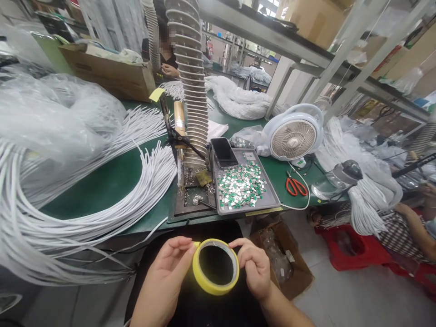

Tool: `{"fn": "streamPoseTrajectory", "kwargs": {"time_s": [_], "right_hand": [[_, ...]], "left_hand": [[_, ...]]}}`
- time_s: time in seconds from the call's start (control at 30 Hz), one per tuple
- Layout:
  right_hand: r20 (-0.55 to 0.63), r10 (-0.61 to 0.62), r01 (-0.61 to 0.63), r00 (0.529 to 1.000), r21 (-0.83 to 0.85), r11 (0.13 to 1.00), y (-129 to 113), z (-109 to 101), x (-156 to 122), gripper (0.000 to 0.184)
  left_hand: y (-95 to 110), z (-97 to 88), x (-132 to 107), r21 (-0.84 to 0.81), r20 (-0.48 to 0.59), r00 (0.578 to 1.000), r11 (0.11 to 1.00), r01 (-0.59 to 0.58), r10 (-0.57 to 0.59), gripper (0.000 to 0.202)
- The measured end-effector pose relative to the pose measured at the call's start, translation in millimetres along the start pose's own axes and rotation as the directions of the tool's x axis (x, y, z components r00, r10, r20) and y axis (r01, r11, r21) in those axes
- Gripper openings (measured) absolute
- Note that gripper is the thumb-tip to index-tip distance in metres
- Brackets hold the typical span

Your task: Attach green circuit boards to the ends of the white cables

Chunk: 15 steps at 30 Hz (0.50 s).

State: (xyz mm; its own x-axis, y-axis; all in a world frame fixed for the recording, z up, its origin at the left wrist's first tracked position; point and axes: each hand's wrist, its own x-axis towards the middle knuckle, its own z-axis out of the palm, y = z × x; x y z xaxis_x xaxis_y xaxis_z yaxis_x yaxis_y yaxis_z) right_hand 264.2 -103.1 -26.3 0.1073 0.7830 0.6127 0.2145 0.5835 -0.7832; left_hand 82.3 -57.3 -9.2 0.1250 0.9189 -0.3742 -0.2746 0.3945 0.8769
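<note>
Tape (215,289) is held above the lap (211,315), in front of the table (95,193), its round opening turned upward. A small yellow bit at its upper left is pinched between thumb and forefinger of the left hand (170,272); its upper right rim is gripped by the bent fingers of the right hand (254,263). Both sides are touched, so neither hand is nearer.

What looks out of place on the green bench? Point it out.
The phone lies askew at the tray's far-left corner, odd beside small loose pieces. Silvery crumbs look spilled on the dark base.
</note>
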Motion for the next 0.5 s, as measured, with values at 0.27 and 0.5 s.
{"fn": "streamPoseTrajectory", "kwargs": {"time_s": [0.27, 0.5], "right_hand": [[0.047, 0.003, 0.007, 0.999, -0.195, 0.981, -12.4, -6.3, 10.5, 0.016], [-0.031, -0.121, 0.1, 0.992, -0.382, 0.919, -26.3, -0.4, 17.6, 0.028]], "left_hand": [[-1.0, -8.8, -2.9, 0.086, -0.055, 0.988, 0.986, -0.141, 0.146, 0.046], [-3.3, -7.5, -7.2, 0.232, -0.006, 0.968, 0.942, -0.244, 0.253, 0.04]]}}
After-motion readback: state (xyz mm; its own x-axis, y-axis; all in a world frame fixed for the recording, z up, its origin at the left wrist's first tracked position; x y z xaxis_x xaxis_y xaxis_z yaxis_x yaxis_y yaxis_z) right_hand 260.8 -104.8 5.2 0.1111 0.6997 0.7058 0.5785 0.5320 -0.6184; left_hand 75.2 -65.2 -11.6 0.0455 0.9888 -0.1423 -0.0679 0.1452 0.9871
